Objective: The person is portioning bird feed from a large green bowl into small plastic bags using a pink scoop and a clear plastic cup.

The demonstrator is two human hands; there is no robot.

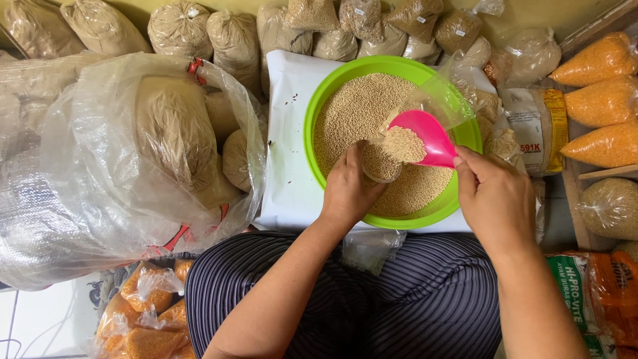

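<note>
A green round basin (332, 86) full of small tan grain sits on a white sheet (289, 133) in front of me. My right hand (495, 199) grips a pink scoop (432, 136) heaped with grain, tilted toward a small clear plastic bag (435, 100). My left hand (349, 189) holds that bag's lower part over the basin, where some grain fills the bag's bottom. The bag's open top flares up to the right.
A large clear sack (133, 166) of filled bags bulges at left. Rows of tied grain bags (232, 40) line the back. Orange grain bags (598, 100) lie on a shelf at right and also by my left knee (139, 319).
</note>
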